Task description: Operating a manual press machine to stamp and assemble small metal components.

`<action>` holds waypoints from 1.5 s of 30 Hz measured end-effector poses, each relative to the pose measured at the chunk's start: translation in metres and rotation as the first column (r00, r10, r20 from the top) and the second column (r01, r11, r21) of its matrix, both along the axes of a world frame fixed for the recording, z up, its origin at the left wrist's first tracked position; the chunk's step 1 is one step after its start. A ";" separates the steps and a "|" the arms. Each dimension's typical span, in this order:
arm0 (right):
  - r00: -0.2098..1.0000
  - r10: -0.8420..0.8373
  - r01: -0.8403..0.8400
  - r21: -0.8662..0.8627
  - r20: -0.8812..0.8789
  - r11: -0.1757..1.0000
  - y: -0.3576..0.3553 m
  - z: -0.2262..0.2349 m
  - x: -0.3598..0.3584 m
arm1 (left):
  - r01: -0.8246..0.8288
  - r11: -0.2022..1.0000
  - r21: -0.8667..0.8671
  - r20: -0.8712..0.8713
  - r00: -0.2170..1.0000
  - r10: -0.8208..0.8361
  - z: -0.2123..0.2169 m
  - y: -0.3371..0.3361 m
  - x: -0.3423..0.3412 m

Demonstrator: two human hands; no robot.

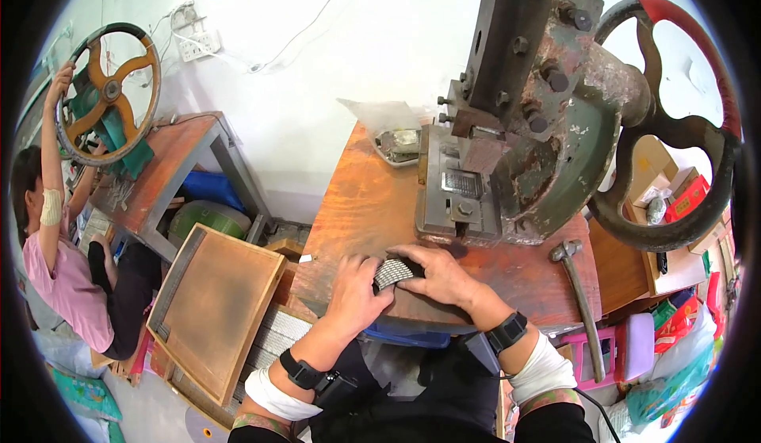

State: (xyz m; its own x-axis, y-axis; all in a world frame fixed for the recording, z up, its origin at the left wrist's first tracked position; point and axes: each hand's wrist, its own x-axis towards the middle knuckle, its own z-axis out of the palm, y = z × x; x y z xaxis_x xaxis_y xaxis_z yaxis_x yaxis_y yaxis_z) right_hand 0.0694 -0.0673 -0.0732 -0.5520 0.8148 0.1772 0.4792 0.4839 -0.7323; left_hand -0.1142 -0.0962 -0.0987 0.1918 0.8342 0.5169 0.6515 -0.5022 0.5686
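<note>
At the near edge of the wooden worktable (361, 205), both bare hands hold a dark, curved block (394, 272) with rows of small, light segments on its face. The left hand (353, 291) is closed on the left end of the block, with its thumb on the near side. The right hand (444, 276) pinches the opposite end between its thumb at the near side and its fingers at the far side, the gap being only as wide as the block. Whether the block touches the tabletop cannot be determined.

Clock positions are taken from the block. The heavy press (567, 138) stands at one o'clock; a patterned rectangular plate (461, 181) lies on its bed. The press handwheel (728, 149), dark with a red rim section, is at two o'clock. A shallow container (398, 160) is at twelve o'clock, beside the press. A hammer (583, 308) is at three o'clock, its handle projecting past the table edge. A wood-framed tray (222, 300) is tilted at nine o'clock, above rows of light pieces (279, 330) at eight o'clock. A seated co-worker (67, 284) is at nine o'clock, well apart, with one raised hand on a second handwheel (111, 90) at ten o'clock.
</note>
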 end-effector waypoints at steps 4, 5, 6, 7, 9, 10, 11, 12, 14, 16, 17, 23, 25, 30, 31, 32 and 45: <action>0.998 -0.036 0.021 0.305 0.043 0.952 -0.031 0.005 0.016 | -0.055 0.993 -0.107 0.122 0.990 0.068 0.004 0.008 -0.007; 0.999 -0.045 0.041 0.301 0.008 0.953 -0.042 0.006 0.022 | -0.098 0.983 -0.158 0.175 0.977 0.125 0.011 0.010 -0.011; 0.998 -0.053 0.059 0.295 -0.027 0.954 -0.049 0.005 0.028 | -0.137 0.968 -0.211 0.222 0.957 0.184 0.020 0.011 -0.012; 0.998 -0.063 0.067 0.305 -0.024 0.950 -0.057 0.002 0.037 | -0.119 0.964 -0.240 0.290 0.938 0.188 0.040 0.015 -0.005; 0.992 -0.121 0.121 0.302 -0.020 0.945 -0.069 -0.002 0.051 | -0.114 0.981 -0.160 0.295 0.942 0.157 0.061 0.031 0.018; 0.993 -0.118 0.121 0.309 -0.029 0.943 -0.071 -0.002 0.055 | -0.129 0.988 -0.087 0.286 0.947 0.149 0.072 0.037 0.030; 0.989 -0.131 0.143 0.264 -0.060 0.954 -0.072 -0.003 0.058 | -0.130 0.988 -0.085 0.282 0.948 0.149 0.078 0.045 0.044; 0.985 -0.144 0.161 0.222 -0.091 0.962 -0.073 -0.002 0.059 | -0.138 0.990 -0.033 0.207 0.968 0.142 0.085 0.052 0.058; 0.984 -0.138 0.164 0.247 -0.116 0.955 -0.075 -0.003 0.060 | -0.144 0.989 0.023 0.128 0.982 0.140 0.091 0.065 0.084; 0.982 -0.132 0.165 0.263 -0.138 0.951 -0.075 -0.007 0.061 | -0.205 0.978 0.025 0.057 0.977 0.204 0.087 0.077 0.105; 0.982 -0.132 0.164 0.260 -0.137 0.952 -0.074 -0.010 0.061 | -0.209 0.978 0.024 0.053 0.977 0.207 0.087 0.081 0.111; 0.982 -0.115 0.151 0.252 -0.151 0.956 -0.071 -0.012 0.067 | -0.282 0.958 0.044 -0.033 0.958 0.283 0.087 0.087 0.131; 0.982 -0.126 0.161 0.273 -0.141 0.949 -0.072 -0.006 0.072 | -0.243 0.966 0.088 0.011 0.970 0.243 0.087 0.086 0.133; 0.950 -0.240 0.298 0.355 -0.199 0.886 -0.062 0.023 0.090 | 0.091 0.959 -0.268 0.163 0.986 -0.048 0.093 0.100 0.097; 0.930 -0.277 0.354 0.380 -0.244 0.854 -0.058 0.037 0.089 | 0.064 0.986 -0.152 0.034 0.998 -0.060 0.088 0.109 0.090; 0.929 -0.280 0.356 0.376 -0.242 0.855 -0.047 0.042 0.088 | 0.052 0.998 -0.031 -0.096 0.994 -0.055 0.083 0.113 0.087; 0.776 -0.564 0.630 0.367 -0.280 0.684 0.044 0.054 0.065 | 0.154 0.988 0.036 0.223 0.962 -0.158 0.058 0.109 0.093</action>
